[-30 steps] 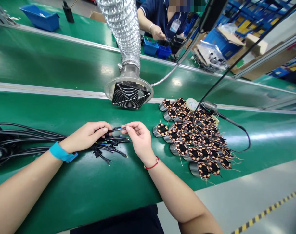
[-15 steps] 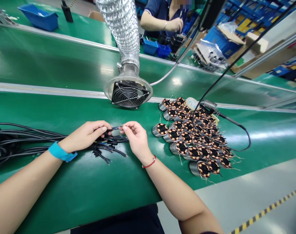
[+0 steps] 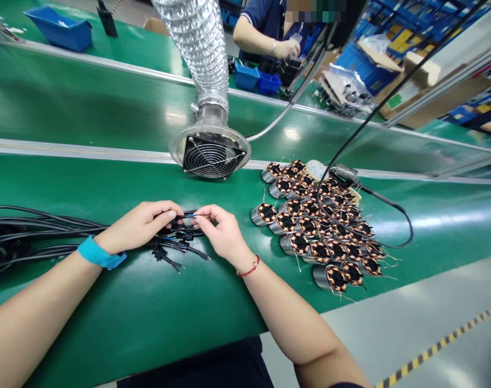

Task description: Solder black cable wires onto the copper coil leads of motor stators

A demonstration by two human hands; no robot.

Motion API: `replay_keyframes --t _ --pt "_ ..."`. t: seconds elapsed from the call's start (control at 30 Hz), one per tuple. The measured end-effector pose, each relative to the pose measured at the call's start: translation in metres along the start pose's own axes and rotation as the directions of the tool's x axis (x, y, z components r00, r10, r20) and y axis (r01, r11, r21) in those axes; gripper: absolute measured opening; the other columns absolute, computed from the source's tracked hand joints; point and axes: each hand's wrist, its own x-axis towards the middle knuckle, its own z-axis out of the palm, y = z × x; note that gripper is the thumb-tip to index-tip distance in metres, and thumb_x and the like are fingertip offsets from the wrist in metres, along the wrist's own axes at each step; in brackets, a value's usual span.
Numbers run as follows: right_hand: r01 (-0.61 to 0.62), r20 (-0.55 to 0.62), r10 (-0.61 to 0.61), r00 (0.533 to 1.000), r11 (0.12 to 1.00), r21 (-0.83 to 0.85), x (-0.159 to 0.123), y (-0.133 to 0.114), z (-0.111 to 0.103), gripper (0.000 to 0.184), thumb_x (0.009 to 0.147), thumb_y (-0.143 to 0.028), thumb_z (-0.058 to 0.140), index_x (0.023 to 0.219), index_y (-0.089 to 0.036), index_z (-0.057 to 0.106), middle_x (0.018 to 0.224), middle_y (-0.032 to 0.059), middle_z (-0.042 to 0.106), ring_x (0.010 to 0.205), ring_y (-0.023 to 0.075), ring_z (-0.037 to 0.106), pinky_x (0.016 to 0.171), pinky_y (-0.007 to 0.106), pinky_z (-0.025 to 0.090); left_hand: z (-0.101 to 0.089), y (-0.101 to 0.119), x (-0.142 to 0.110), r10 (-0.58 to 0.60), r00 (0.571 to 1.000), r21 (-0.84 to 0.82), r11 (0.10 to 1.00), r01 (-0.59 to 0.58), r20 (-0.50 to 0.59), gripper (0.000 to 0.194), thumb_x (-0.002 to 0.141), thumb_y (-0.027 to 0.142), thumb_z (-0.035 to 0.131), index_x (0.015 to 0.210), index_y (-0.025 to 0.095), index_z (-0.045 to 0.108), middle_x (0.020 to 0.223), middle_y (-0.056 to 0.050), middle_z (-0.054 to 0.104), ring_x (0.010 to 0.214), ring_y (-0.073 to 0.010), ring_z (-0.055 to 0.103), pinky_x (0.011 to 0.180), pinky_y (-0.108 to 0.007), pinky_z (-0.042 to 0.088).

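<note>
My left hand (image 3: 154,222), with a blue band at the wrist, is closed on a black cable near its stripped end. Thin coloured wires (image 3: 187,216) stick out of that end toward the right. My right hand (image 3: 220,231), wearing a red bracelet, pinches these wires between thumb and fingertips. Beneath both hands lie more black cables (image 3: 59,231), their ends with black connector-like pieces (image 3: 160,253) and bare wire tips. The exact spot where the right fingertips meet the wires is partly hidden.
Motor stators (image 3: 296,242) with copper windings stand grouped on the green bench (image 3: 156,318) to the right. A fume duct with a fan grille (image 3: 213,157) hangs ahead. Behind them lies a black-corded tool (image 3: 344,175). Across the bench, a co-worker's hand (image 3: 288,48) is near blue bins (image 3: 246,75).
My right hand has moved slightly left along the wires, closer to my left hand. My left hand keeps its hold on the cable. The view has shifted a little.
</note>
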Motion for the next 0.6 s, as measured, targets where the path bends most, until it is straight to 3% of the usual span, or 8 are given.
replay_keyframes --t 0.23,0.33,0.47,0.6 --pt "-0.059 0.008 0.06 0.998 0.93 0.363 0.004 0.002 -0.009 0.015 0.083 -0.034 0.064 0.089 -0.021 0.06 0.089 0.0022 0.073 0.082 0.014 0.07 0.082 0.031 0.054 -0.001 0.001 0.0 0.009 1.0 -0.025 1.0 -0.009 0.001 0.04 0.092 0.048 0.04 0.099 0.017 0.065 0.082 -0.004 0.068 0.073 -0.0161 0.061 0.07 -0.026 0.048" --pt "-0.003 -0.067 0.023 0.997 0.959 0.284 0.005 -0.001 -0.013 0.015 0.077 -0.034 0.07 0.078 -0.021 0.063 0.092 0.0015 0.071 0.082 0.0122 0.066 0.08 0.027 0.052 -0.002 0.001 0.0 0.018 1.0 -0.024 1.0 -0.017 0.021 0.04 0.092 0.048 0.041 0.097 0.017 0.065 0.085 -0.004 0.069 0.072 -0.0153 0.061 0.07 -0.025 0.049" --pt "-0.079 -0.06 0.104 0.993 0.942 0.327 0.006 -0.003 -0.014 0.021 0.072 -0.039 0.074 0.075 -0.02 0.064 0.063 -0.0046 0.061 0.057 0.0091 0.057 0.059 0.023 0.05 -0.002 0.003 0.0 0.019 0.999 -0.013 1.0 -0.018 0.035 0.04 0.092 0.048 0.041 0.095 0.017 0.066 0.081 -0.003 0.069 0.071 -0.0151 0.06 0.068 -0.025 0.049" --pt "-0.049 -0.025 0.065 0.998 0.916 0.398 0.004 -0.001 -0.012 0.022 0.075 -0.039 0.074 0.079 -0.02 0.065 0.075 -0.0011 0.069 0.067 0.0113 0.065 0.07 0.026 0.053 -0.002 0.004 -0.001 0.003 0.999 -0.035 0.999 -0.001 0.042 0.039 0.092 0.048 0.041 0.095 0.017 0.065 0.083 -0.003 0.068 0.071 -0.0151 0.06 0.067 -0.024 0.048"
